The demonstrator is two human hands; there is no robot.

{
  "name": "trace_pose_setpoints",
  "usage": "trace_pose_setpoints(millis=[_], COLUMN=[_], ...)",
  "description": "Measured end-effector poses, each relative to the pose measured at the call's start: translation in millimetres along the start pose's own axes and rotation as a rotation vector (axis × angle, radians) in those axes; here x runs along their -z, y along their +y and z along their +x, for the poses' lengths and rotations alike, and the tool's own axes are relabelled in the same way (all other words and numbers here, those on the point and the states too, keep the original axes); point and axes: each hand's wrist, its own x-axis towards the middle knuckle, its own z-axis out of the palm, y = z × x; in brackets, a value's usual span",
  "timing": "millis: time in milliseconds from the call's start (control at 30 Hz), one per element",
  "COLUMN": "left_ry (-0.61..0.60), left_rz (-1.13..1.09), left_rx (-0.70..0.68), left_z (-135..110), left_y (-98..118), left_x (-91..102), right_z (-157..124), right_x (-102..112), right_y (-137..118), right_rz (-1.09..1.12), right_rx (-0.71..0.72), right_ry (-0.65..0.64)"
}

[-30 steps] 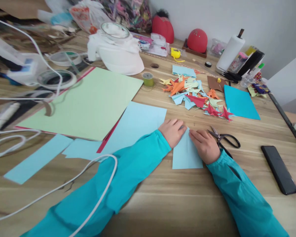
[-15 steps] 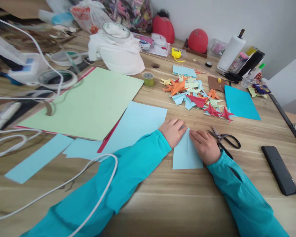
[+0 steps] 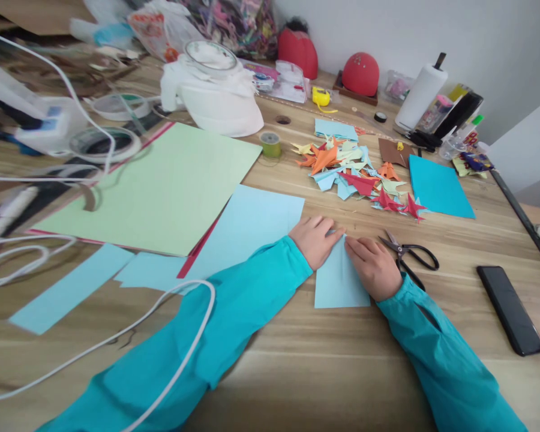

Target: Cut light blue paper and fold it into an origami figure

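Observation:
A light blue sheet of paper (image 3: 337, 285) lies flat on the wooden table, with a faint crease running down its middle. My left hand (image 3: 315, 241) covers its top left corner, with fingers bent and pressing on the paper. At the top right edge, my right hand (image 3: 375, 267) pinches the same sheet, fingers held together. The fingertips of both hands almost meet at the top, and they hide that edge. Black-handled scissors (image 3: 407, 252) rest just right of my right hand. Under my left sleeve lies a larger light blue sheet (image 3: 256, 219).
Folded paper figures (image 3: 353, 171) make a pile beyond my hands. A bright blue paper stack (image 3: 441, 187) and a phone (image 3: 510, 309) are at the right. Green paper (image 3: 162, 186) lies at the left. A white cable (image 3: 207, 312) loops over my left sleeve.
Almost nothing differs. My left fingertips have shifted slightly to the right along the sheet's top edge; the right hand stays in place.

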Motion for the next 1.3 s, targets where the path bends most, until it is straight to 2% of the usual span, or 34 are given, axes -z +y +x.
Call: trace_pose_setpoints(millis=[133,433,900,1300], left_ry=[-0.005,0.013,-0.013,0.004], left_rz=[-0.016,0.011,-0.039,-0.044], left_rx=[0.003,0.009,0.004,0.005], left_z=[-1.3,0.2,-0.9,-0.5], left_y=[-0.1,-0.3,-1.1,-2.0], left_x=[2.9,-4.7,3.0,1.1], right_z=[0.1,-0.4,-0.6,-0.2], right_x=[-0.3,-1.0,-1.6,-1.5], right_y=[-0.4,-0.5,-0.9,-1.4], right_rz=[-0.016,0.004,-0.004,-0.002], right_rx=[0.004,-0.008,-0.008,-0.013], right_ry=[0.013,0.002,-0.004,-0.007])
